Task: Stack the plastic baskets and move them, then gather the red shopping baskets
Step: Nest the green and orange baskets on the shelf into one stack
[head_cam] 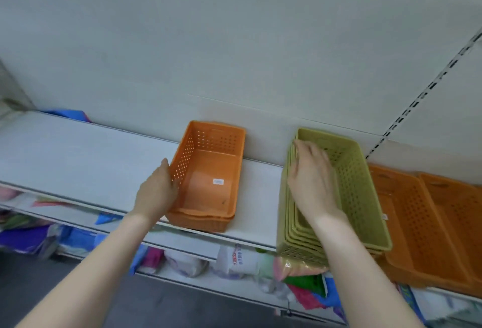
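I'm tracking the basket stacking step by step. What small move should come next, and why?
Probably close the left hand on the small orange basket stack and lift it toward the green basket stack: the palm already rests against its left wall, and the right hand steadies the green rims.

Pale back panel (234, 40), white shelf (78, 155), slotted upright (427, 93), grey floor (65, 283).
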The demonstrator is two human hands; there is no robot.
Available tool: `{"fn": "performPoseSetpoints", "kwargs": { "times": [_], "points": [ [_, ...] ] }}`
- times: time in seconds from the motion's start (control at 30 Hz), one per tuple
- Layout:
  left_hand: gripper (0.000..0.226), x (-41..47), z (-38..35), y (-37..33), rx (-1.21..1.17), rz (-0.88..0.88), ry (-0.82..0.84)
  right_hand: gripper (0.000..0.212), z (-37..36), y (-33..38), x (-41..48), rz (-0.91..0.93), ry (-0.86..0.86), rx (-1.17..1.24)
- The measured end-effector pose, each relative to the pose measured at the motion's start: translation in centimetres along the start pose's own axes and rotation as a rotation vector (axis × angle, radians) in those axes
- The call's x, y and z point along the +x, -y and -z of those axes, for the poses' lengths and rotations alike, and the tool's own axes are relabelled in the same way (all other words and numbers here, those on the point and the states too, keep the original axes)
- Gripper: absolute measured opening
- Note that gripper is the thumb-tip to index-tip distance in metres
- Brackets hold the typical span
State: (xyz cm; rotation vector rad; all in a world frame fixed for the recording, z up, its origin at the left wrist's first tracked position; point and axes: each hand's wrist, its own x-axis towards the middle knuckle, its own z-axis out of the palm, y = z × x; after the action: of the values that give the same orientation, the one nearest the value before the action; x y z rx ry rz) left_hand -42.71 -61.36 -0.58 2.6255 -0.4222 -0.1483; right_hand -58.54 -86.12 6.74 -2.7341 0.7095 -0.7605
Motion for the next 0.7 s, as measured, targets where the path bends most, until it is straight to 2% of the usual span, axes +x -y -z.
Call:
{"fn": "performPoseSetpoints", "kwargs": {
  "times": [0.1, 0.2, 0.27, 0.37, 0.5, 0.6, 0.7],
  "points": [
    [0.028, 0.3, -0.3, 1.7, -0.096, 0.009, 0.077, 0.041, -4.5, 5.4, -0.7, -0.048, 0.236, 0.156],
    [0.032, 0.5, -0.3, 2.6, -0.210, 0.032, 0.148, 0.043, -8.2, 7.3, -1.0, -0.297, 0.535, 0.215],
    [0.032, 0.5, 0.0, 2.8, -0.256, 0.037, 0.183, 0.042, -9.4, 7.6, -1.2, -0.423, 0.620, 0.298],
    [0.029, 0.6, 0.6, 2.9, -0.299, 0.026, 0.227, 0.033, -10.1, 7.7, -1.3, -0.471, 0.637, 0.328],
    [0.027, 0.3, 2.4, 2.4, -0.414, -0.008, 0.240, 0.029, -9.1, 8.0, -0.5, -0.414, 0.562, 0.246],
    [0.045, -0.1, 5.0, 1.2, -0.609, -0.032, 0.209, 0.027, -6.3, 8.0, 0.6, -0.365, 0.458, 0.251],
    [0.027, 0.1, 7.5, -1.4, -0.872, -0.095, 0.193, 0.026, -1.8, 7.3, 2.1, -0.357, 0.337, 0.332]
  ]
}}
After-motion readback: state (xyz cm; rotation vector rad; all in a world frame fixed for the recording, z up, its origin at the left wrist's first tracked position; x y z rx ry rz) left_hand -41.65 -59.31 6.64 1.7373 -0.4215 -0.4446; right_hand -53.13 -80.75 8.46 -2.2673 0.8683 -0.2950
